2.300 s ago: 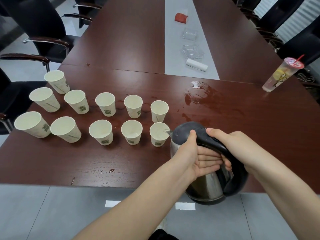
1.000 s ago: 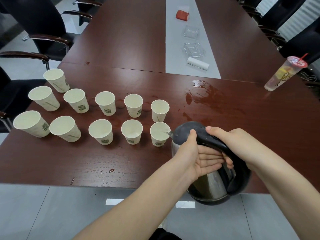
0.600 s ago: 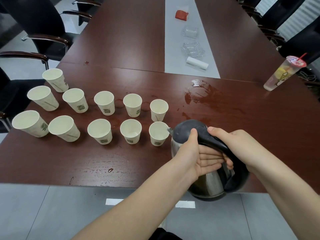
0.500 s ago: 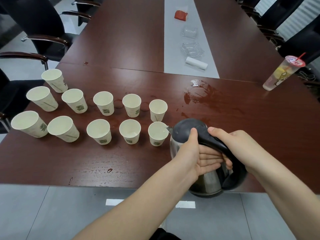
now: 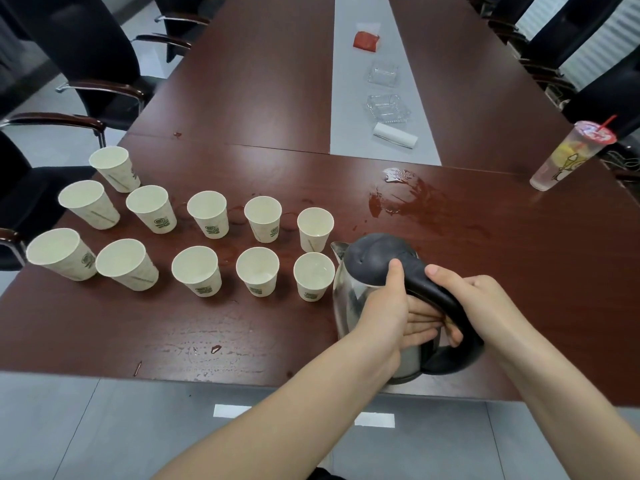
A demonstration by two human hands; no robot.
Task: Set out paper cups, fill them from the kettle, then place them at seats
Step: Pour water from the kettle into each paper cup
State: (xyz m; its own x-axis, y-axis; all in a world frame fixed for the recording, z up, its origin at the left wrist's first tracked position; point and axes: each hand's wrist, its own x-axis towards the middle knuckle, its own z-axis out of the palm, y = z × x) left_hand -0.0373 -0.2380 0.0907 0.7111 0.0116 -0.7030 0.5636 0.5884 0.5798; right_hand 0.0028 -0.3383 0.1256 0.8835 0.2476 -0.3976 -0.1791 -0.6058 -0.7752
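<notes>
Head view puts the kettle (image 5: 349,306) close in front of me at one o'clock, over the near edge of the table (image 5: 536,289); whether its base rests on the wood I cannot tell. My right hand (image 5: 474,303) is wrapped round the black handle (image 5: 436,296), fingers curled under the grip. My left hand (image 5: 391,313) lies against the steel side with fingers straight and the thumb pressing on the lid (image 5: 374,258). The spout (image 5: 337,247) points toward nine o'clock, just beside the nearest cup (image 5: 313,277), and I see no stream leaving it. Eleven paper cups (image 5: 207,214) stand upright in two rows running from twelve o'clock out to nine o'clock, so I judge the setting out done. The few cups closest to the kettle seem to show a water line; those farther left I cannot read. Filling looks partway through to me, and no cup sits at a seat yet, so carrying them round is all left. A puddle (image 5: 405,199) spreads at one o'clock beyond the kettle.
</notes>
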